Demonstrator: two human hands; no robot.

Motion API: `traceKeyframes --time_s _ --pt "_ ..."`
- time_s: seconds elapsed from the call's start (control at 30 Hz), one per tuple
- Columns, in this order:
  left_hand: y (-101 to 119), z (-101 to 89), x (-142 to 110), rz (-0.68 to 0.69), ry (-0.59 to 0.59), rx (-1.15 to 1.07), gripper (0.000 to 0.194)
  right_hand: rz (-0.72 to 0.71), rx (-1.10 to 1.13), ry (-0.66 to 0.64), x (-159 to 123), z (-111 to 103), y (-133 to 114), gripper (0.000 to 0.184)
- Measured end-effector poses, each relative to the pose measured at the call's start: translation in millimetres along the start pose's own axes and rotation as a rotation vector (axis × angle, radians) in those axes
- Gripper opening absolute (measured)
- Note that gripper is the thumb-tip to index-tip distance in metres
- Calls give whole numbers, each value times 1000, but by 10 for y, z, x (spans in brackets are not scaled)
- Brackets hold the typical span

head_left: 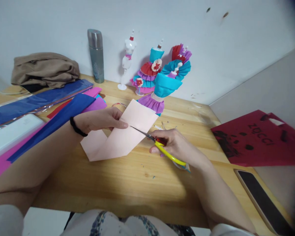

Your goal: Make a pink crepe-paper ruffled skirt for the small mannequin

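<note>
Between thumb and fingers, my left hand (108, 118) pinches a pale pink sheet of paper (118, 141) near its upper part. The sheet is bent, with one end sloping down to the left. My right hand (172, 144) grips scissors (170, 154) with yellow handles. Their narrow metal blades point left across the paper, the tip close to my left thumb; whether the blades are apart is too fine to tell. Behind the sheet stands a small mannequin (168, 84) in a turquoise top and purple ruffled skirt, its lower part partly hidden by the paper.
More dressed mannequins (147, 68) and a bare white one (129, 60) line the wall beside a grey flask (96, 57). Coloured paper strips (56, 123), a white box (14, 134) and brown cloth (45, 69) lie left. A red bag (260, 139) and phone (263, 200) are right.
</note>
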State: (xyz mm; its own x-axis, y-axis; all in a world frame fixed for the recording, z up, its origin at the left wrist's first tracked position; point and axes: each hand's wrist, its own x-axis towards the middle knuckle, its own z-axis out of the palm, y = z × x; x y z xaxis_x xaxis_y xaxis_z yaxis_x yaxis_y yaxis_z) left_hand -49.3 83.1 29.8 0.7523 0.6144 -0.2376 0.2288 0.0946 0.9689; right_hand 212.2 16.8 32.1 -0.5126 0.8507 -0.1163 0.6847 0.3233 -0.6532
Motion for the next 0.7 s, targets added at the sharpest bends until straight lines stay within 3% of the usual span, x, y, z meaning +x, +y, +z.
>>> traceKeyframes --time_s 0.27,0.7 --pt "10 -55 -12 -62 -58 -39 27 33 -61 15 4 -7 12 40" --pt "-6 -45 3 -82 4 20 27 -33 0 -14 20 6 62 42"
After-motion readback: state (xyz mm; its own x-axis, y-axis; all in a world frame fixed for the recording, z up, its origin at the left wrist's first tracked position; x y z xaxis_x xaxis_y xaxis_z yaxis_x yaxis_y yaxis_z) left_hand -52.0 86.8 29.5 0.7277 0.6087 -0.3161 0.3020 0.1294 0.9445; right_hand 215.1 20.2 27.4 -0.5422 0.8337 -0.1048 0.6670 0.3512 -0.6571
